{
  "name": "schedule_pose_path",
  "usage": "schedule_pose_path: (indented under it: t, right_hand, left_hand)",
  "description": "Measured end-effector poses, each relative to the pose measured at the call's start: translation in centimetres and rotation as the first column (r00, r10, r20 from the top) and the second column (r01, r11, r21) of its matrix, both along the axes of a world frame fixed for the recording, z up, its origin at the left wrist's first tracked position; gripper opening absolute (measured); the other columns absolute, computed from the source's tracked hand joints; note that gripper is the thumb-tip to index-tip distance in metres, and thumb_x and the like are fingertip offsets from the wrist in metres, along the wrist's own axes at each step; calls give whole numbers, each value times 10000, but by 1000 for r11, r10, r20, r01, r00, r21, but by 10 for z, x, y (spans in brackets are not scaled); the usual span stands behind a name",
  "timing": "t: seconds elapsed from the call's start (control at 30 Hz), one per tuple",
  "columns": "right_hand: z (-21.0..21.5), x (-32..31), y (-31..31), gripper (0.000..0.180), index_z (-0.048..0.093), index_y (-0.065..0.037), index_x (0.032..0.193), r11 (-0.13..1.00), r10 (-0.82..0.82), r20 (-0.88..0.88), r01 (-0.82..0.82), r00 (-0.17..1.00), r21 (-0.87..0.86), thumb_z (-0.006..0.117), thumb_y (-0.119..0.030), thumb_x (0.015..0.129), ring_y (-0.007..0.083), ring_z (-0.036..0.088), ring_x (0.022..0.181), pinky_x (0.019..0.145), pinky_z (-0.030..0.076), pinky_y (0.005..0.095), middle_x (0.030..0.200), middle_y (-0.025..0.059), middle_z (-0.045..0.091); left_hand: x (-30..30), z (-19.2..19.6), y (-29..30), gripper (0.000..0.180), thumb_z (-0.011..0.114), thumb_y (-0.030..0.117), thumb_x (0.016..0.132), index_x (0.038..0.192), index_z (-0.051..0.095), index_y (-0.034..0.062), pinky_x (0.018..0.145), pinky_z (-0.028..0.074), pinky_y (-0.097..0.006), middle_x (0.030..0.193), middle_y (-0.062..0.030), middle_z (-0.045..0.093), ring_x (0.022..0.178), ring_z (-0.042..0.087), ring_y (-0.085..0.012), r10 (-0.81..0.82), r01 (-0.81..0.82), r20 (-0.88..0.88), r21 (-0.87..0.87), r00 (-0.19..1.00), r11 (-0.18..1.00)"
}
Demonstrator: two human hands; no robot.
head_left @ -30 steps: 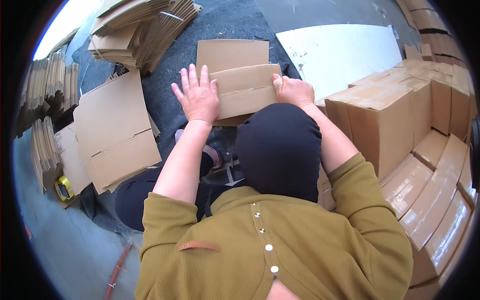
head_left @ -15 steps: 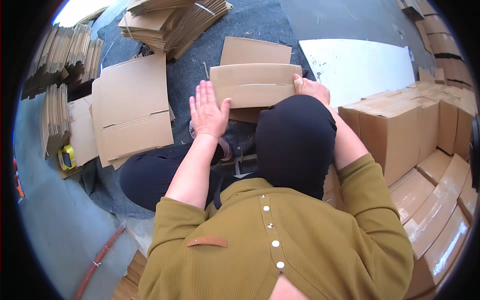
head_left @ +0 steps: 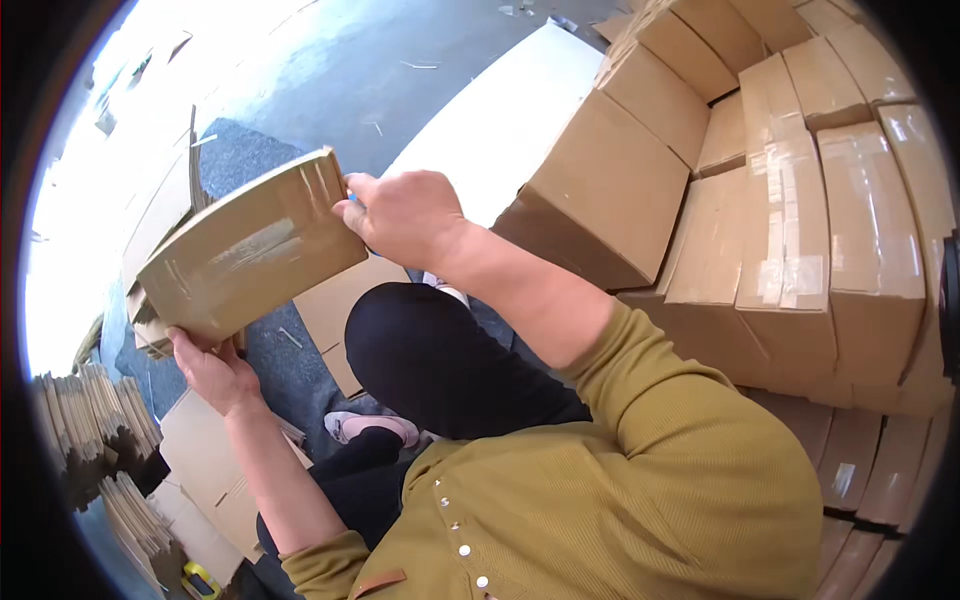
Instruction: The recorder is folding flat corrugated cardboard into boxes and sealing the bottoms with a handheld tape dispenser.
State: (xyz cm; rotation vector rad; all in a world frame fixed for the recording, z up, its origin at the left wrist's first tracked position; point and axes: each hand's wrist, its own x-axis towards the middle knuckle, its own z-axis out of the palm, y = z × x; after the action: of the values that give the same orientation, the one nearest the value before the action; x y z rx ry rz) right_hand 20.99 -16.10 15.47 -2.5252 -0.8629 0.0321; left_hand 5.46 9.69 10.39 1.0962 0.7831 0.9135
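A closed cardboard box [head_left: 250,250] is held up in front of me, tilted, with a shiny strip of clear tape across the face towards me. My left hand [head_left: 215,375] grips its lower left corner, thumb on the near face and the other fingers mostly hidden behind. At the opposite end, my right hand [head_left: 405,215] pinches the right edge with bent fingers. Below the box, a flat cardboard sheet [head_left: 335,310] lies on the dark floor mat [head_left: 290,350] beside my raised knee.
Taped cardboard boxes [head_left: 780,220] are stacked along the right side. A white board [head_left: 500,110] lies ahead on the floor. Bundles of flattened cardboard [head_left: 95,415] stand at the left, with a larger flat sheet [head_left: 210,450] and a yellow tape roll [head_left: 200,580] nearby.
The box has been lifted from in front of my knee and swung to the left, and its taped face now shows. My left hand, formerly flat against its side, now grips a corner. The view has turned right.
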Motion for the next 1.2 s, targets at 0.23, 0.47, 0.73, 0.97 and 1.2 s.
schedule_pose_path:
  t: [0.23,0.47,0.73,0.97,1.2]
  right_hand:
    - [117,-114,-177,229,713,18,1049,944,-245,325,149,913,293,719,-8,821,277,713,778,689,550,331,891,162,725]
    - [64,-116,-246,251,713,-13,1106,649,-544,-288,613,788,450,700,-158,902,128,658,691,646,526,288,791,109,720]
    - [21,-91,-233,149,623,-11,1047,469,-296,-405,501,865,727,652,-119,949,8,480,655,601,408,196,727,-53,582]
    - [-13,-46,-207,265,663,31,1137,453,45,-714,623,699,638,621,-159,956,106,606,914,833,505,262,1017,51,671]
    - [16,39,-190,337,639,45,1187,146,-53,-593,594,803,791,554,-216,992,160,643,965,869,543,301,1111,115,669]
  left_hand:
    - [134,103,-93,526,355,500,1063,1345,521,87,1094,404,-370,1343,-65,575,1268,518,-180,-456,515,451,-8,767,857]
    - [208,118,-286,785,658,366,964,1548,252,35,1013,433,-420,1510,-204,390,1343,431,-254,-954,951,-41,103,297,291]
    - [192,54,-299,605,399,469,1041,1450,402,23,1169,253,-436,1449,-171,487,1377,406,-288,-807,904,408,-180,427,387]
    - [181,58,-251,536,407,474,1036,1344,509,48,1070,348,-415,1347,-125,574,1257,504,-252,-812,860,285,-111,508,499]
    - [153,22,-146,354,502,295,1029,1247,569,24,874,485,-352,1165,-109,657,1036,633,-218,-636,669,211,-174,742,723]
